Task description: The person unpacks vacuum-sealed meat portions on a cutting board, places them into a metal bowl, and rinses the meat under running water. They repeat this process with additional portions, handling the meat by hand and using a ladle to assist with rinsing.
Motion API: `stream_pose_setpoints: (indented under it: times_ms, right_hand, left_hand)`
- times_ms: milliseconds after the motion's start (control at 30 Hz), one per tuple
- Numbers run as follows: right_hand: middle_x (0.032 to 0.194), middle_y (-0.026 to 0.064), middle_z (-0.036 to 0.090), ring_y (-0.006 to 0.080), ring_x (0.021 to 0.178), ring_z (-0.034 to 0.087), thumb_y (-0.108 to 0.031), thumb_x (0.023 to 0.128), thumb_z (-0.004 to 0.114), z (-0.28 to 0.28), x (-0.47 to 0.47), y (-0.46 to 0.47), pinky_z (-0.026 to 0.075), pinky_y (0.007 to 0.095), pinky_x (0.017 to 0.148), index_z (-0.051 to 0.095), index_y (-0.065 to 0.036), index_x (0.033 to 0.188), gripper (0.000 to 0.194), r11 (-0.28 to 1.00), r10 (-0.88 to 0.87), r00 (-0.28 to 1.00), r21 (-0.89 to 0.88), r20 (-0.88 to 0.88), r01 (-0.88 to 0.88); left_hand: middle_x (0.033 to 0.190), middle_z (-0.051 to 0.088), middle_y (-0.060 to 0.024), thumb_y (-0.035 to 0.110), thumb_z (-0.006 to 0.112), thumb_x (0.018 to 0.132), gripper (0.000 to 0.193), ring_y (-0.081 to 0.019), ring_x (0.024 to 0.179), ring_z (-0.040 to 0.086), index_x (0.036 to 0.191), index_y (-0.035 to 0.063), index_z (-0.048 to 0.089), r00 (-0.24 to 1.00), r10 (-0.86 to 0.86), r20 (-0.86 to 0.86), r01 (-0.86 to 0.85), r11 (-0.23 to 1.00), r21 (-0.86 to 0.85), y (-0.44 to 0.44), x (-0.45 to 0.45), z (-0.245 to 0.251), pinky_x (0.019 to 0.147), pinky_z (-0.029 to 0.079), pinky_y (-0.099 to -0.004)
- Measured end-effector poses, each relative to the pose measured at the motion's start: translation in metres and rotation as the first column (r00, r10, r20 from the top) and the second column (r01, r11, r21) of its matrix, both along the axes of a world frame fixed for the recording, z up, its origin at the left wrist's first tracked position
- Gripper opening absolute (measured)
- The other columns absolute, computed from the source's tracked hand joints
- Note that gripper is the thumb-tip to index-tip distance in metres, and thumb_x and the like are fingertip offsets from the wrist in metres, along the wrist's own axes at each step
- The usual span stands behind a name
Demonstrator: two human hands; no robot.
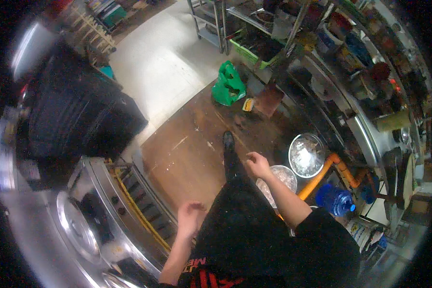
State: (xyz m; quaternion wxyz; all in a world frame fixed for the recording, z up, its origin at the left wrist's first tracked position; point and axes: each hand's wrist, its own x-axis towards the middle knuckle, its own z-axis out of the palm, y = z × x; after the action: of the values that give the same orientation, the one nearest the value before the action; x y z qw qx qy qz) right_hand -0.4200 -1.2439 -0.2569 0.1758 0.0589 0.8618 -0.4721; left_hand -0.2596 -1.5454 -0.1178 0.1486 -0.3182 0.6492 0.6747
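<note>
My left hand (192, 216) hangs beside my dark clothing, its fingers loosely curled and nothing seen in it. To the right, my right hand (258, 165) is held out over the floor, fingers bent and apart, holding nothing. Behind my right wrist lies a round metal pan or lid (286, 178), and a second round metal one (306, 154) is beside it. Ahead on the brown floor (187, 158) stands a green plastic bag (227, 88), with a small yellow item (248, 104) near it. One dark shoe (228, 140) shows below me.
A steel counter with a metal lid (77, 226) runs along the left. On the right are an orange pipe (315, 178), a blue water bottle (335, 200) and crowded shelving. A green basket (246, 52) sits under a rack ahead. A large black object (82, 111) stands at left.
</note>
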Motion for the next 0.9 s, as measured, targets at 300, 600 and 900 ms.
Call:
stream_pose_setpoints:
  times_ms: [300, 600, 900]
  right_hand:
    - [0.105, 0.0197, 0.072, 0.0386, 0.100, 0.069, -0.030, 0.084, 0.064, -0.259, -0.305, -0.031, 0.054, 0.0475, 0.089, 0.072, -0.006, 0.111, 0.038, 0.857, 0.142, 0.876, 0.385, 0.462, -0.342]
    - [0.130, 0.0293, 0.059, 0.0437, 0.117, 0.059, -0.058, 0.087, 0.061, -0.439, -0.475, -0.071, 0.047, 0.0469, 0.102, 0.013, 0.000, 0.155, 0.101, 0.839, -0.473, 0.765, 0.489, 0.438, 0.239]
    - [0.124, 0.0242, 0.062, 0.0344, 0.112, 0.064, -0.039, 0.082, 0.076, -0.560, -0.530, -0.056, 0.051, 0.0419, 0.094, 0.037, 0.004, 0.144, 0.085, 0.644, -0.755, 0.451, 0.402, 0.477, 0.651]
  left_hand:
    - [0.091, 0.070, -0.0147, 0.019, 0.064, 0.090, 0.021, -0.0238, 0.085, 0.069, 0.098, 0.0002, 0.064, 0.902, -0.176, 0.393, 0.329, 0.871, -0.364, -0.050, -0.169, -0.091, 0.073, 0.052, -0.0374]
    - [0.095, 0.070, -0.0100, 0.019, 0.066, 0.090, 0.023, -0.0208, 0.091, 0.067, 0.108, 0.0048, 0.063, 0.625, -0.056, 0.779, 0.233, 0.965, -0.118, -0.083, -0.207, -0.119, 0.075, 0.051, -0.0362]
    - [0.139, 0.055, -0.0169, 0.031, 0.065, 0.098, 0.060, -0.0318, 0.122, 0.058, 0.150, 0.0120, 0.041, 0.538, -0.274, 0.797, 0.469, 0.883, -0.013, -0.124, -0.213, -0.157, 0.091, 0.053, -0.0528]
